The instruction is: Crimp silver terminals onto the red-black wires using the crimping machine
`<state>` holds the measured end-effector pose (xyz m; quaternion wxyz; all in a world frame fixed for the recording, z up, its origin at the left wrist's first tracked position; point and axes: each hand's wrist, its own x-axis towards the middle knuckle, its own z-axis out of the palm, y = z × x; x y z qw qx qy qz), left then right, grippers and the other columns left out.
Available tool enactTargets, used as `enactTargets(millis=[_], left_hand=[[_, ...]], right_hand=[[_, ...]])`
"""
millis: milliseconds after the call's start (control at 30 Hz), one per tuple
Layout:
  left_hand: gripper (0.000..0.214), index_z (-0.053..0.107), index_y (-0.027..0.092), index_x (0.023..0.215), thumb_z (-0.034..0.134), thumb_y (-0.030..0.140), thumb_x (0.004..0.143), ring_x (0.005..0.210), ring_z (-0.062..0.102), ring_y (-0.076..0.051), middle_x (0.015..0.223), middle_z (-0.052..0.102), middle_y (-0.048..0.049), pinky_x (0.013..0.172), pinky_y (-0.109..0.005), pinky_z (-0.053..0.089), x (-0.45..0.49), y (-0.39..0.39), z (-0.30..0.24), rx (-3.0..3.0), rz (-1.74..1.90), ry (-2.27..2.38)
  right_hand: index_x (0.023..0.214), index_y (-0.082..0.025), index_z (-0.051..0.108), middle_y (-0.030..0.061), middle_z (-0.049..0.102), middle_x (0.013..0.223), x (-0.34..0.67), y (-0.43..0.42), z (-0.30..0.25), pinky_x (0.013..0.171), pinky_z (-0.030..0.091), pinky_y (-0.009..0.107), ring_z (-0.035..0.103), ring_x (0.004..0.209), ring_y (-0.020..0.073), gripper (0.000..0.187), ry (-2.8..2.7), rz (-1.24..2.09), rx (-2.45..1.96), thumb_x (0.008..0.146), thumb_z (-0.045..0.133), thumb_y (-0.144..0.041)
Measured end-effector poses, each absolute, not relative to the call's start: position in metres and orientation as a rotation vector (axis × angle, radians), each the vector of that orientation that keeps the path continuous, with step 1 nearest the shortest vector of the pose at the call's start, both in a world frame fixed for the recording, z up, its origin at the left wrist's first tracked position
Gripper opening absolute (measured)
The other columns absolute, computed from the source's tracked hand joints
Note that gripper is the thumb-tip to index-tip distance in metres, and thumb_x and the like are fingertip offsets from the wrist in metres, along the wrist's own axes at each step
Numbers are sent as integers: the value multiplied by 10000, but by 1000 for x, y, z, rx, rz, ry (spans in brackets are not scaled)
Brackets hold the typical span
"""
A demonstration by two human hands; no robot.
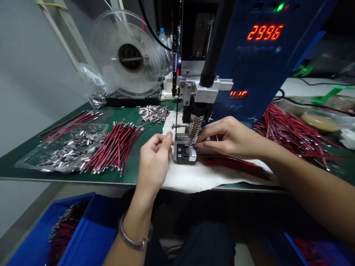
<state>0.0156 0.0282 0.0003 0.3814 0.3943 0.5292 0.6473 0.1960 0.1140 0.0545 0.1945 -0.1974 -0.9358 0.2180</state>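
Under the coiled metal tip [195, 125] of a soldering machine sits a small black fixture [184, 153] with screws and a bright metal block. My right hand [229, 136] reaches in from the right, thumb and forefinger pinched together right beside the tip; whatever is between them is too small to make out. To the left of the fixture, my left hand [155, 159] is closed, thumb against curled fingers, their contents hidden. A thin bundle of red and black wires [235, 166] lies on white paper [191, 179] below my right hand.
Red wires with metal ends [113, 146] lie left, by a clear bag of metal parts [74, 147]. Loose metal parts [154, 113] sit behind. A large wire pile [291, 129] lies right. A clear reel [127, 55] and blue control box [257, 66] stand behind; a blue bin [91, 221] is below.
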Motion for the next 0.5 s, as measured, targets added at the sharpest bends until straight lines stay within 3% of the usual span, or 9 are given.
enactTargets(millis=[500], left_hand=[[316, 548, 162, 662, 628, 427, 814, 434, 345, -54, 509, 414, 39, 409, -191, 253, 15, 28, 1, 1022, 1639, 1383]], right_hand=[[843, -135, 741, 41, 729, 767, 196, 114, 55, 592, 456, 214, 618, 638, 107, 155, -2639, 585, -609, 824, 597, -190]])
